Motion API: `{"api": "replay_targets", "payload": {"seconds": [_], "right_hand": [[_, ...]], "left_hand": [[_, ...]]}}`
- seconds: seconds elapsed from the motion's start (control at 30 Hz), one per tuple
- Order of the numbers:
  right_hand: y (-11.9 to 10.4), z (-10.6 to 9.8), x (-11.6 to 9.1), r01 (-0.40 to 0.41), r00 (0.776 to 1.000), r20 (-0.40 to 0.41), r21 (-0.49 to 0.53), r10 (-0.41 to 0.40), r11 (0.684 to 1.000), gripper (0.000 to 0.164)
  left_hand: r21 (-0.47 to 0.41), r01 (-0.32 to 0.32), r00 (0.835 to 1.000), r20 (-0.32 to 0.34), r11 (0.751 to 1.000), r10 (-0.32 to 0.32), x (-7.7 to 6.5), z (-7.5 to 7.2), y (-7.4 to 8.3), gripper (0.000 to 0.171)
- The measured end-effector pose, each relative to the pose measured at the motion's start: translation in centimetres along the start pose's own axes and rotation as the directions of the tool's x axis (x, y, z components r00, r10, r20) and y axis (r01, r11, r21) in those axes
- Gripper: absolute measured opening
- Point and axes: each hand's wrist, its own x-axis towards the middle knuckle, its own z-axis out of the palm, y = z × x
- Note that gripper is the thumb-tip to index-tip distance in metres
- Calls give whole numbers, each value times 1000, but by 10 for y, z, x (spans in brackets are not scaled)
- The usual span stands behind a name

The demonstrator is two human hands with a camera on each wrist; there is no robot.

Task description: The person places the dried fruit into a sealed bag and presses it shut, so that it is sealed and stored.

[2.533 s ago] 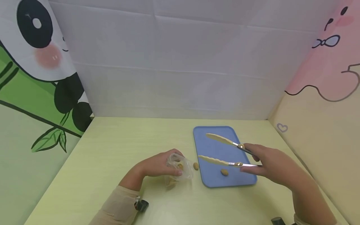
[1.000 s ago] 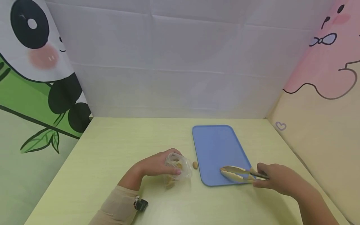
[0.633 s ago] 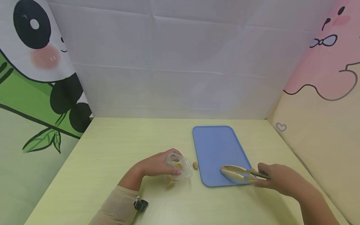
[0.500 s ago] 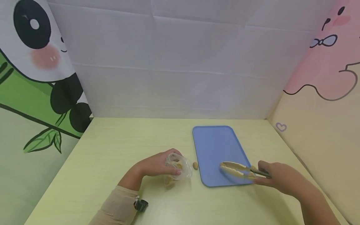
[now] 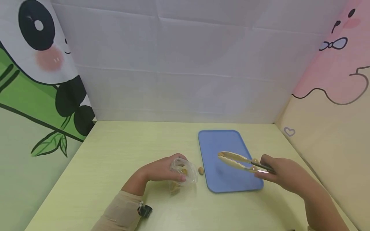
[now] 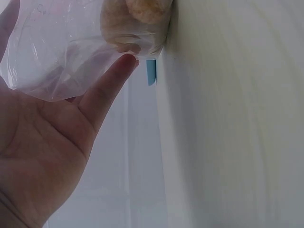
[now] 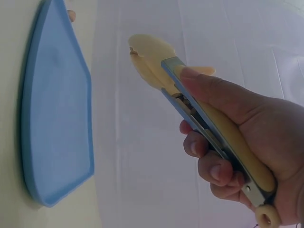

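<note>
My left hand [image 5: 164,168] holds a clear plastic bag [image 5: 190,178] upright by its mouth, thumb on the near rim. Brown, nut-like lumps [image 6: 148,9] lie in the bottom of the bag. In my right hand [image 5: 284,173] I grip a pair of cream-tipped tongs [image 7: 154,50], raised over the blue tray [image 5: 212,141]. Their tips are nearly together, with a small brown nut [image 7: 133,51] partly visible between them. Another tan oval nut [image 5: 200,170] lies on the table between bag and tray, beside the tray's left edge.
A pale yellow table [image 5: 130,141] carries everything. Behind it rises a white sheet [image 5: 185,70]. Printed panels close in the left side [image 5: 46,106] and the right side [image 5: 329,128].
The tongs went down spread to the nut on the tray, closed on it, and have risen up and left, leaving the tray bare there. The left hand and bag have stayed put.
</note>
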Motion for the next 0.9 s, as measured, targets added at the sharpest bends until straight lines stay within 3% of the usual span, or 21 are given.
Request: {"api": "replay_targets", "payload": {"seconds": [0.4,0.9], "right_hand": [[-33,-11,20,119,990,-82,27,-116,993,25],[-61,-5,37,225,972,-84,80,-219,971,26]], "left_hand": [[-4,10,1000,2,1000,-10,1,2,0,60],[6,-2,1000,8,1000,2,4,1,2,60]]}}
